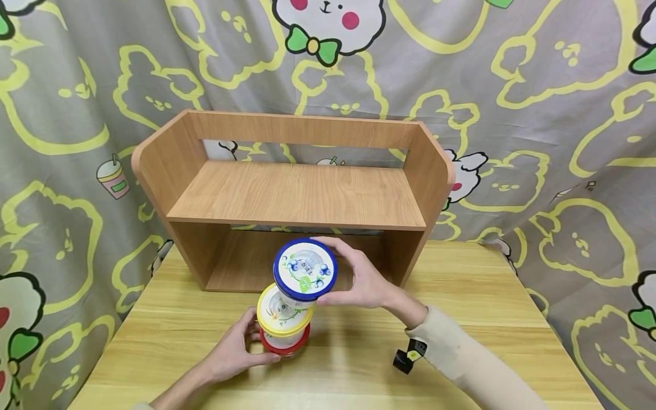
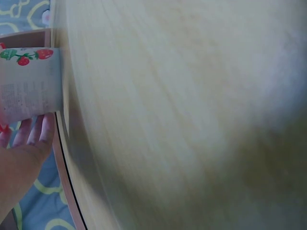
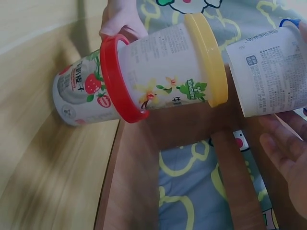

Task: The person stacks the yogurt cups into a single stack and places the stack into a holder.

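Note:
Three paper tubs with coloured lids form a column in front of the shelf. Lowest is the red-lidded tub (image 1: 288, 347) with strawberries on its side (image 2: 31, 91), standing on the table. My left hand (image 1: 233, 347) holds it from the left, thumb in front. On its lid stands the yellow-lidded tub (image 1: 279, 313), its printed side facing the right wrist view (image 3: 163, 62). My right hand (image 1: 361, 282) grips the blue-lidded tub (image 1: 306, 269) from the right. In the right wrist view, that tub's base (image 3: 254, 76) hangs tilted beside the yellow lid, a narrow gap between them.
A two-level wooden shelf (image 1: 297, 193) stands at the back of the wooden table (image 1: 487, 319), close behind the tubs. Its side panels and middle board rise around the lower compartment. A patterned curtain (image 1: 538, 142) hangs behind. A small black device (image 1: 410, 354) sits at my right wrist.

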{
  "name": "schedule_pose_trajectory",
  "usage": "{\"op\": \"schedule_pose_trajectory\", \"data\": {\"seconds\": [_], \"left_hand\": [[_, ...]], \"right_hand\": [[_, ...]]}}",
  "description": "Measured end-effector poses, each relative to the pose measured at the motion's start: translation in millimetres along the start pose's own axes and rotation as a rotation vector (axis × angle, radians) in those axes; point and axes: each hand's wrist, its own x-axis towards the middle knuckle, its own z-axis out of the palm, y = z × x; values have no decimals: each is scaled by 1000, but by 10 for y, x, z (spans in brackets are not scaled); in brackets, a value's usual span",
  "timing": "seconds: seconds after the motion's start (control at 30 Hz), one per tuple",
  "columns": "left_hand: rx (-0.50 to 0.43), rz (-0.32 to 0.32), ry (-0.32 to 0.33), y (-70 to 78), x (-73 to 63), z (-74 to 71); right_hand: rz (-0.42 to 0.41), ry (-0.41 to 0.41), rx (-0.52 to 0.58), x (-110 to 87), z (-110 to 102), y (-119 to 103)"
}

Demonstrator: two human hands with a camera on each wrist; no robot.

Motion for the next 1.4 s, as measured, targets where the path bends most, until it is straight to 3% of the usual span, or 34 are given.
{"op": "schedule_pose_trajectory", "data": {"seconds": [0.73,1.4], "left_hand": [[24,-40,7,-10,-1,15],[27,-35,5,-13,6,17]], "right_hand": [[-23,-62,20,62,129,-2],[-16,-93,27,95,165,13]]}}
